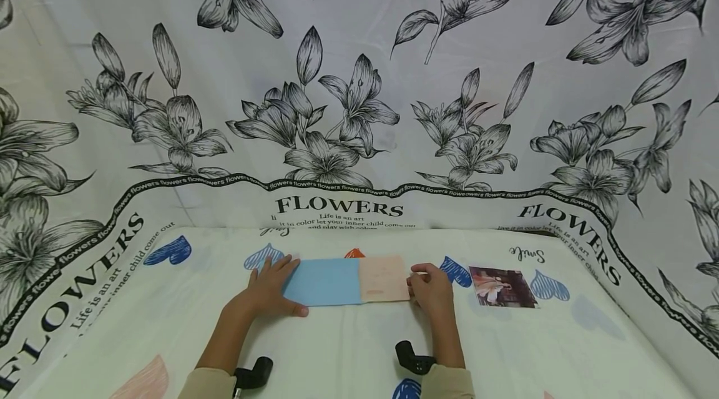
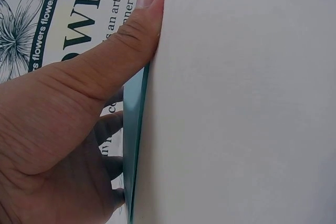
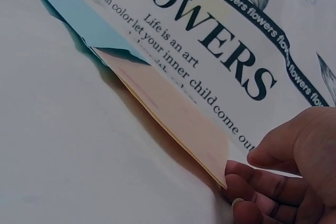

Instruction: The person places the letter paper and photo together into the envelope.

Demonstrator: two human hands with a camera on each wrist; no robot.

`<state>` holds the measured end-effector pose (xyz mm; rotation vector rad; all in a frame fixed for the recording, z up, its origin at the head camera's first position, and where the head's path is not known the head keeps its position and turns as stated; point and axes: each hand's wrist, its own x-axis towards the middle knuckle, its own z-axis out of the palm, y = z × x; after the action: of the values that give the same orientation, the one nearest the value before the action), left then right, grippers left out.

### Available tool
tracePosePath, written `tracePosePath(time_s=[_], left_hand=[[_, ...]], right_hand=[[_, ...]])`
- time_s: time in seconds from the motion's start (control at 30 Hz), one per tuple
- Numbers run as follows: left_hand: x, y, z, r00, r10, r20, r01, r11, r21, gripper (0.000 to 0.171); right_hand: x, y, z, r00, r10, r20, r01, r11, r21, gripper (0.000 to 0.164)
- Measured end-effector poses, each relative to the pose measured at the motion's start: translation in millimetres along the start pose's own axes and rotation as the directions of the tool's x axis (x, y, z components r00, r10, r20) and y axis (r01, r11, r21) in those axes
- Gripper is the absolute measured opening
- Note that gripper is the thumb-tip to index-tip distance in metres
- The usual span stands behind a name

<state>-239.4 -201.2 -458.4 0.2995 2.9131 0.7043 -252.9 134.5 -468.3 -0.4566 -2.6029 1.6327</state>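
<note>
A light blue paper sleeve [image 1: 326,282] lies on the white cloth, with a peach card [image 1: 385,279] reaching out of its right end. My left hand [image 1: 271,286] holds the sleeve's left end, thumb along the near edge and fingers at the far side. In the left wrist view, the thumb [image 2: 139,30] lies against the blue edge. Curled fingers of my right hand [image 1: 431,290] hold the card's outer end. The right wrist view shows the card [image 3: 176,119] slightly raised, its near corner against those fingers, and the sleeve's mouth [image 3: 118,53] parted.
A printed photo [image 1: 502,287] lies right of my right hand on the heart-patterned cloth [image 1: 348,349]. Behind the work surface hangs a floral curtain [image 1: 337,199]. Black wrist mounts [image 1: 414,358] sit by both sleeve cuffs.
</note>
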Motion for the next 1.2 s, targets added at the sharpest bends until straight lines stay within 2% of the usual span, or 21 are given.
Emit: tracePosePath(time_s=[0.6,0.9,1.2], left_hand=[[-0.5,0.9,-0.8,1.000,0.001,0.009,-0.001,1.000,0.001,0.115],[0.0,1.8,-2.8,1.000,0.002,0.009,-0.002,1.000,0.002,0.114],[0.4,0.2,-0.7,1.000,0.002,0.008,-0.002,1.000,0.002,0.114]], right_hand=[[1.8,-0.1,3.2,1.000,0.012,-0.001,-0.012,1.000,-0.022,0.023],[-0.3,-2.3,4.5,0.999,-0.041,0.026,0.041,0.999,-0.003,0.024],[-0.6,-2.9,6.0,0.999,-0.028,0.031,0.028,1.000,-0.001,0.024]])
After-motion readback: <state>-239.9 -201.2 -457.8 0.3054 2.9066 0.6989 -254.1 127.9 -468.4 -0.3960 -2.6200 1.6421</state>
